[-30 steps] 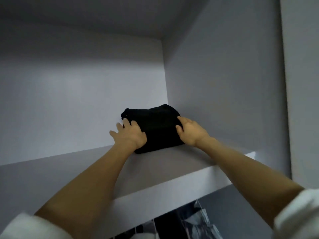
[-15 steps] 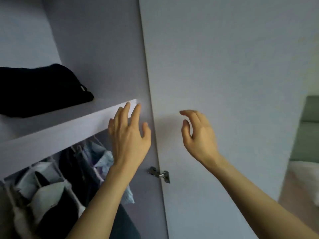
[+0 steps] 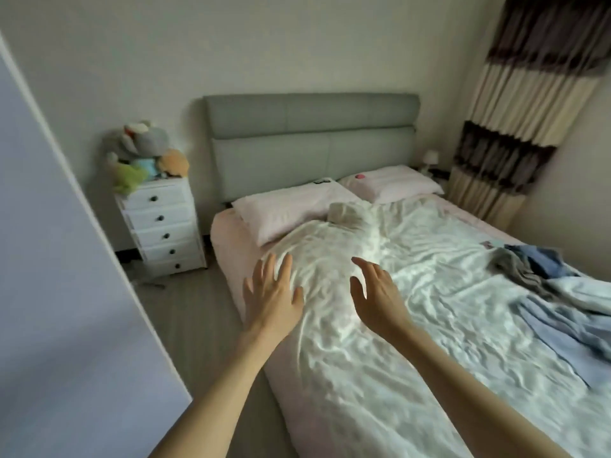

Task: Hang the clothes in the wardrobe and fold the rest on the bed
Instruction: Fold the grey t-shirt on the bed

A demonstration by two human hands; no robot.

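A bed with a rumpled white cover fills the middle and right of the head view. Loose clothes lie on its right side: a grey and blue heap and a pale blue garment spread toward the right edge. My left hand hovers with spread fingers over the bed's left edge, holding nothing. My right hand is held out over the white cover, fingers loosely extended and empty. The wardrobe door stands at the left; the wardrobe's inside is out of view.
Two pink pillows lie against a grey headboard. A white chest of drawers with soft toys on top stands left of the bed. A striped curtain hangs at the right. Grey floor runs between door and bed.
My view has swung from the wardrobe shelf with the folded black garment round to the bed. Both hands left the black garment and now hover empty over the bed.
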